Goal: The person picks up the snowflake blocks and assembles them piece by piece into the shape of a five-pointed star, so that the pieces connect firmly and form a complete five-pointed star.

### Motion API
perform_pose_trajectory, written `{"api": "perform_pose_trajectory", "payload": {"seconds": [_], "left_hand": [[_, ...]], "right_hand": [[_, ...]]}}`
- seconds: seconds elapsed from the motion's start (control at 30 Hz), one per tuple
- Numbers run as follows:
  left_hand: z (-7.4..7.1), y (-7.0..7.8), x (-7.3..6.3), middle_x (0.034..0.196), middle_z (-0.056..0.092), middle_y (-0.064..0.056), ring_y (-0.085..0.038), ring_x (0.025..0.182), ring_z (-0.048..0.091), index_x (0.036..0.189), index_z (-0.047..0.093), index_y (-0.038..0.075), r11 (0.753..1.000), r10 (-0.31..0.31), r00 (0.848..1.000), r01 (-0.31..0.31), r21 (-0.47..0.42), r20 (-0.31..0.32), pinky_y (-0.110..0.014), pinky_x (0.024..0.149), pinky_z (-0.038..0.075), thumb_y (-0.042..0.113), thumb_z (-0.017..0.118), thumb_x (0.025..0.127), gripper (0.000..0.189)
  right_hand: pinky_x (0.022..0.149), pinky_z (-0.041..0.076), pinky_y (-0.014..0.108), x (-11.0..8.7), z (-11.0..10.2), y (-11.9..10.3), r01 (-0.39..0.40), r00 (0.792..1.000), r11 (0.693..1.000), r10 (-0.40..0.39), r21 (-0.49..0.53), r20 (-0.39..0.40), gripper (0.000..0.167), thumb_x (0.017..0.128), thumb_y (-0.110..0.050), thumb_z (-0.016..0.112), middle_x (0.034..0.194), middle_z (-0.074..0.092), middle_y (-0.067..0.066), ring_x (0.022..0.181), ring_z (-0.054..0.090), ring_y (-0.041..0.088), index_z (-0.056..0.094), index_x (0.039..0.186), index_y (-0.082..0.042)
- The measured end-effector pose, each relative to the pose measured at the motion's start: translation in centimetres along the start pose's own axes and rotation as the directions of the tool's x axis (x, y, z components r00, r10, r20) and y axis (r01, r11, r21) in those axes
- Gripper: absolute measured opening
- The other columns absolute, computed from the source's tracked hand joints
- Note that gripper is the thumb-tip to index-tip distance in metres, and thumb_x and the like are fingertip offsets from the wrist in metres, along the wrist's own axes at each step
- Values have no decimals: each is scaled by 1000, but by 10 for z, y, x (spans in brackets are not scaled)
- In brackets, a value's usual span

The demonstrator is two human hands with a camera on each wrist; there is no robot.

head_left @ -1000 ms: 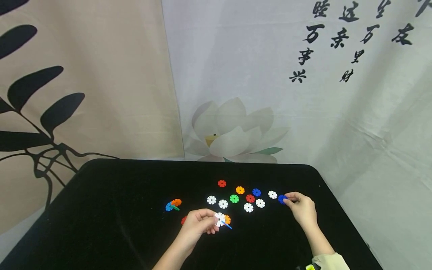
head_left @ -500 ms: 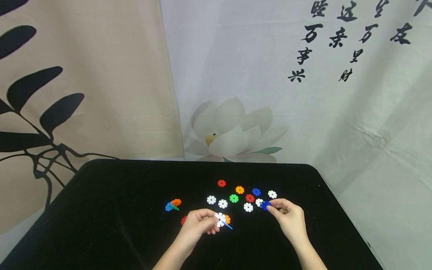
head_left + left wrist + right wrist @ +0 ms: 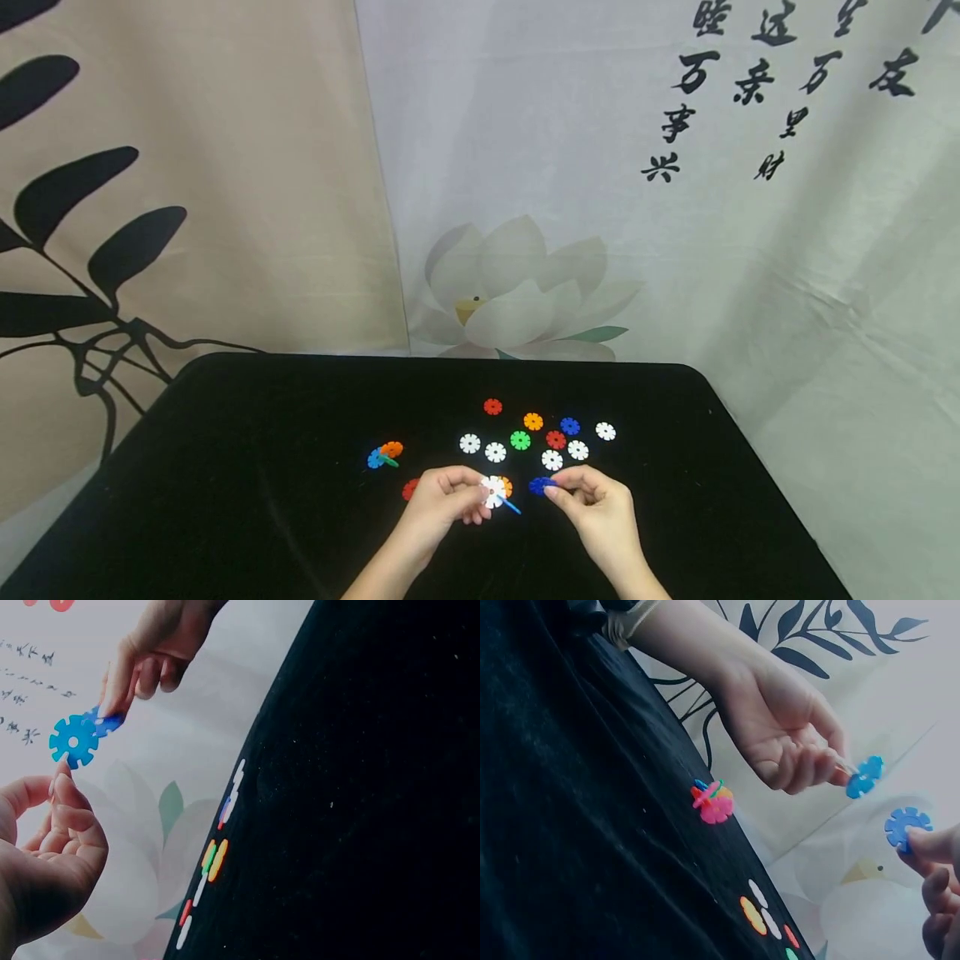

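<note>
Disc cluster [image 3: 495,485] pinched in left hand [image 3: 450,496], azure disc [image 3: 510,503] slantwise down rightward — blue disc [image 3: 539,485] pinched in right hand [image 3: 598,507].

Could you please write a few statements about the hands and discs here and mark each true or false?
1. The right hand pinches a dark blue disc: true.
2. The left hand holds nothing: false; it holds a white disc and a light blue disc together.
3. The dark blue disc touches the white disc: false; the head view shows a gap between them.
4. A green disc lies on the table: true.
5. The table has a white top: false; it is black.
</note>
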State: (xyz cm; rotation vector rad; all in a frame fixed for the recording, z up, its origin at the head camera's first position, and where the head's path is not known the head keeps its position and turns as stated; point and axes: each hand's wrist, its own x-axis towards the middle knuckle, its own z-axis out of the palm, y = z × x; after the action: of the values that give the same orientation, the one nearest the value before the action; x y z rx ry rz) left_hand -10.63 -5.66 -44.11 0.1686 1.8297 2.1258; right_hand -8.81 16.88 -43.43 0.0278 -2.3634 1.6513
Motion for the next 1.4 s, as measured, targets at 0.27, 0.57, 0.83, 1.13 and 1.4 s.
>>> {"api": "perform_pose_trajectory", "payload": {"seconds": [0.27, 0.57, 0.83, 1.13, 1.4], "left_hand": [[3, -1, -1, 74, 68, -10, -14, 62, 62, 94, 68, -5, 1000, 15, 1000, -14, -12, 11, -23, 60, 51, 11, 67, 87, 17], [5, -2, -1, 73, 68, -10, -14, 62, 62, 92, 68, -4, 1000, -7, 1000, 7, 8, 15, -24, 61, 51, 11, 67, 87, 16], [6, -1, -3, 74, 69, -10, -13, 61, 61, 92, 67, -6, 1000, 1, 999, 0, -12, 45, -22, 59, 50, 9, 66, 88, 16], [7, -2, -4, 76, 69, -12, -12, 61, 62, 93, 66, -6, 999, -1, 997, 5, -48, 75, -21, 60, 50, 7, 66, 88, 14], [2, 2, -3, 77, 70, -12, -13, 63, 62, 96, 67, -5, 1000, -2, 996, 2, 1, 85, -22, 61, 50, 10, 66, 88, 17]], "right_hand": [[40, 33, 21, -5, 15, 1, 39, 999, 998, -39, 57, 4, 16, 74, -2, 80, 70, 66, -4, 45, 41, 8, 71, 78, -15], [40, 34, 22, -8, 22, 2, 58, 998, 994, -59, 90, 13, 20, 72, 3, 80, 69, 66, -3, 44, 41, 9, 72, 78, -14], [39, 34, 21, -13, 26, -10, 66, 998, 994, -67, 82, 14, 23, 72, 10, 77, 66, 65, -3, 44, 39, 8, 71, 76, -12], [38, 34, 23, -12, 27, 0, 139, 990, 984, -140, 108, 1, 20, 73, 8, 77, 65, 65, -1, 43, 40, 10, 72, 77, -11], [41, 37, 22, -15, 26, -17, 114, 993, 989, -116, 95, 23, 23, 73, 11, 75, 64, 62, -2, 45, 42, 9, 71, 79, -11]]}}
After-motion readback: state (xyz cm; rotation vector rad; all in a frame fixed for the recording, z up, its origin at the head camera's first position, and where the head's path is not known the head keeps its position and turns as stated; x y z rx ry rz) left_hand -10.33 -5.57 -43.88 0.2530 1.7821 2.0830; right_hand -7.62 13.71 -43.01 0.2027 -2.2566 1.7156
